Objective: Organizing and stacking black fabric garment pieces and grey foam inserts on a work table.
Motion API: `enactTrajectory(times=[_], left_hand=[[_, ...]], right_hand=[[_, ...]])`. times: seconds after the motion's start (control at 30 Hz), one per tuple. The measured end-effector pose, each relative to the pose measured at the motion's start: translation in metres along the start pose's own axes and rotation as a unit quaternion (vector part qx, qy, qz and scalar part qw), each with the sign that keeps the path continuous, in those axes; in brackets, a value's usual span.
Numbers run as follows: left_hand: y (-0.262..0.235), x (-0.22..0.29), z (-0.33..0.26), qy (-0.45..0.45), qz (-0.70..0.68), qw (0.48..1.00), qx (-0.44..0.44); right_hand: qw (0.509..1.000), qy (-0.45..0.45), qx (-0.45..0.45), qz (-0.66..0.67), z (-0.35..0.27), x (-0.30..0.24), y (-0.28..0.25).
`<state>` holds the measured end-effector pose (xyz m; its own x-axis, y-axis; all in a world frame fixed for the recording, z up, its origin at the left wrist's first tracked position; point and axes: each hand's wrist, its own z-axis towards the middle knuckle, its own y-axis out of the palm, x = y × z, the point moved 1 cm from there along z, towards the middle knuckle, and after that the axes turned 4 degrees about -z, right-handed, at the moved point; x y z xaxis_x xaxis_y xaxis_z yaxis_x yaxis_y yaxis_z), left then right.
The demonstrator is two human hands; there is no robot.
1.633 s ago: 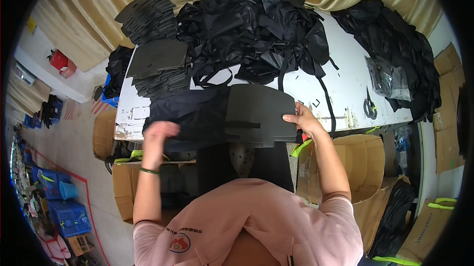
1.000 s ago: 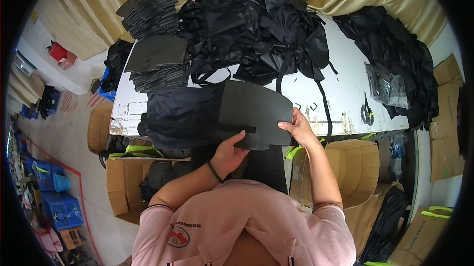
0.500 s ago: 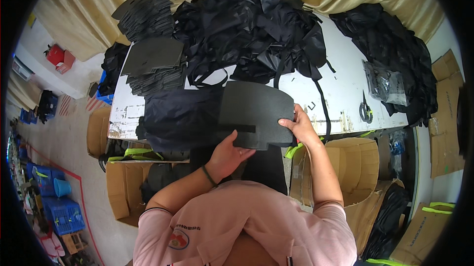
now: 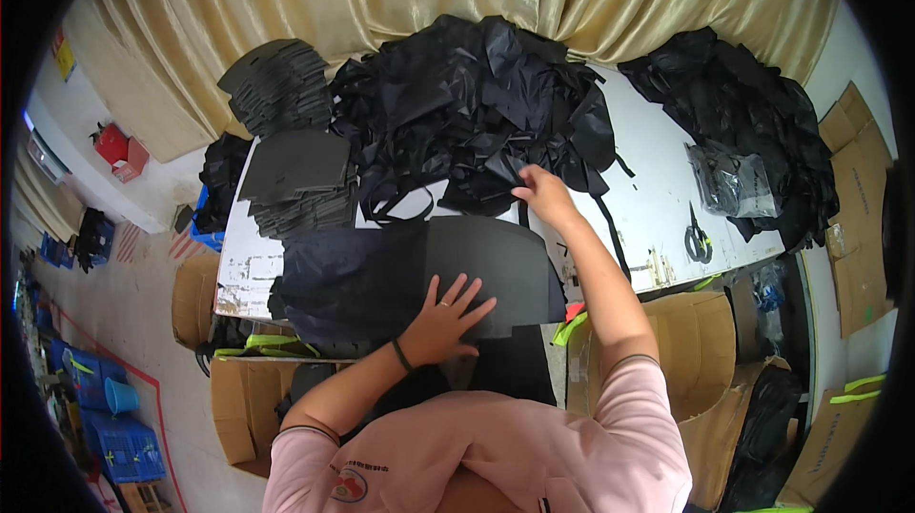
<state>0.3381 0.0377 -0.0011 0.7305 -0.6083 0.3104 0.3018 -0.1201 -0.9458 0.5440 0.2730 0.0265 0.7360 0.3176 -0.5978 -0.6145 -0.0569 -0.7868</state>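
Observation:
A dark grey foam-like panel with a curved edge lies on dark fabric at the table's near edge. My left hand rests on the panel's lower left part, fingers spread. My right hand is stretched out to the near edge of a big heap of black fabric pieces. Its thumb and forefinger are bent and apart, with black cloth just beyond them; no grip on the cloth shows.
Two stacks of dark grey panels stand on the white table, left of the heap. Scissors, a clear plastic bag and another black fabric pile lie at right. Cardboard boxes stand below the near edge.
The panel, held by both hands before, now lies flat on the dark fabric. My right hand has let go and moved away to the black heap; my left hand has spread on the panel.

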Motion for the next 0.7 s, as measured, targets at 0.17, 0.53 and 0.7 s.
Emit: enactTrajectory(times=[0.17, 0.53, 0.7], left_hand=[[0.002, 0.001, 0.008, 0.006, 0.004, 1.000, 0.000], [-0.035, -0.042, 0.019, -0.039, -0.348, 0.922, 0.164], [-0.138, -0.073, 0.053, -0.024, -0.444, 0.817, 0.367]], right_hand=[[0.988, 0.003, 0.077, -0.134, 0.055, 0.007, 0.037], [0.940, -0.299, -0.115, 0.116, 0.039, -0.171, -0.106], [0.889, -0.445, -0.062, 0.093, 0.003, -0.262, -0.187]])
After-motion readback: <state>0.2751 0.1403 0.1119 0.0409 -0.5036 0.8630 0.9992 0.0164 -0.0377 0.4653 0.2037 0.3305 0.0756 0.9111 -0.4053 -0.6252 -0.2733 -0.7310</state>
